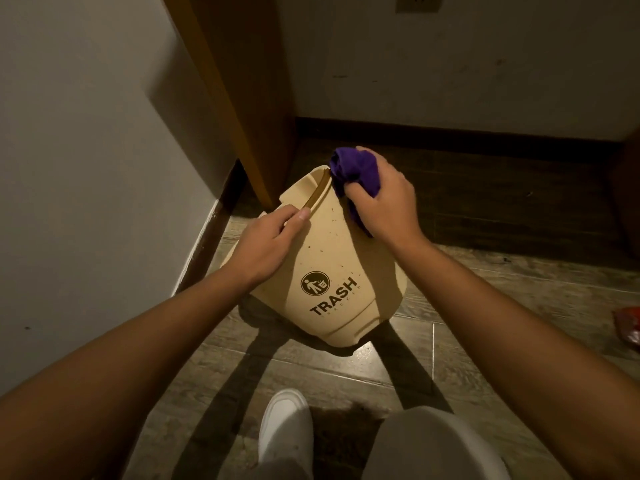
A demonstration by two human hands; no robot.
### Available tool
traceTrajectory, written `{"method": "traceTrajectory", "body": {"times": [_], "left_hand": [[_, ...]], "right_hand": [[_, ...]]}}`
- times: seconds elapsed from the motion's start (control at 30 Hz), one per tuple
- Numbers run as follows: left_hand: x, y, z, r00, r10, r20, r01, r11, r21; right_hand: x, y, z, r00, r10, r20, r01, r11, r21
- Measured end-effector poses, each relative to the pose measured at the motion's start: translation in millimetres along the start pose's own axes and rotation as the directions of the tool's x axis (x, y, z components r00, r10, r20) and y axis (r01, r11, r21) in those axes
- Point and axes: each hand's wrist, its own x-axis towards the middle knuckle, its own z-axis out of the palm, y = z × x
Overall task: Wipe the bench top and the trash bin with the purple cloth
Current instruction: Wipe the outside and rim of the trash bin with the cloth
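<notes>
Both hands work our tilted beige trash bin (332, 268) on the tiled floor (311, 372): left hand (265, 242) presses its rim, right hand (384, 199) clenches the bunched purple cloth (353, 171) against its upper edge. Interior unseen.

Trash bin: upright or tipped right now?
Tipped. The trash bin leans away, left hand holding its rim, only one bottom edge near the floor.

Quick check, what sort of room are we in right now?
Probably a dim indoor corner of a home or hallway: wood-look floor, white wall with dark baseboard, and a beige trash bin on the floor.
</notes>
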Motion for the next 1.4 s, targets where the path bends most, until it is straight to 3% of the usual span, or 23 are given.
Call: {"method": "traceTrajectory", "body": {"times": [0.13, 0.23, 0.4, 0.53, 0.97, 1.13, 1.2, 1.3, 1.4], "left_hand": [[-2.6, 1.3, 4.5, 0.990, 0.067, -0.123, -0.064, 0.998, 0.026], [-0.6, -0.6, 6.6, 0.983, 0.073, -0.171, -0.061, 0.995, 0.073], [0.5, 1.2, 8.8, 0.972, 0.125, -0.197, -0.111, 0.991, 0.080], [0.3, -0.2, 10.8, 0.973, 0.131, -0.188, -0.113, 0.988, 0.103], [-8.3, 2.9, 14.7, 0.978, 0.129, -0.162, -0.109, 0.986, 0.124], [-11.6, 4.3, 13.2, 0.982, 0.100, -0.162, -0.087, 0.993, 0.084], [-9.3, 9.1, 12.8, 0.984, 0.111, -0.138, -0.094, 0.988, 0.119], [10.2, 26.4, 10.8, 0.997, 0.081, -0.018, -0.079, 0.989, 0.125], [15.7, 21.7, -0.1, 0.986, 0.022, 0.167, -0.039, 0.995, 0.097]], "right_hand": [[-15.5, -12.6, 15.4, 0.999, 0.034, 0.024, -0.036, 0.992, 0.121], [-20.1, -17.6, 22.4, 0.998, 0.044, -0.040, -0.038, 0.990, 0.136], [-47.3, -9.7, 52.2, 0.988, -0.153, -0.022, 0.140, 0.948, -0.285], [-54.6, 17.9, 58.1, 0.985, -0.154, -0.083, 0.113, 0.922, -0.370], [-94.9, 128.2, 17.1, 0.964, 0.241, -0.117, -0.267, 0.887, -0.378], [-115.5, 155.1, 12.0, 0.895, 0.428, -0.125, -0.445, 0.835, -0.325], [-114.5, 162.0, 5.7, 0.864, 0.493, -0.099, -0.496, 0.803, -0.332], [-102.6, 156.5, -11.4, 0.870, 0.468, -0.152, -0.490, 0.792, -0.365], [-83.7, 131.8, -31.2, 0.861, 0.426, -0.279, -0.488, 0.846, -0.214]]}}
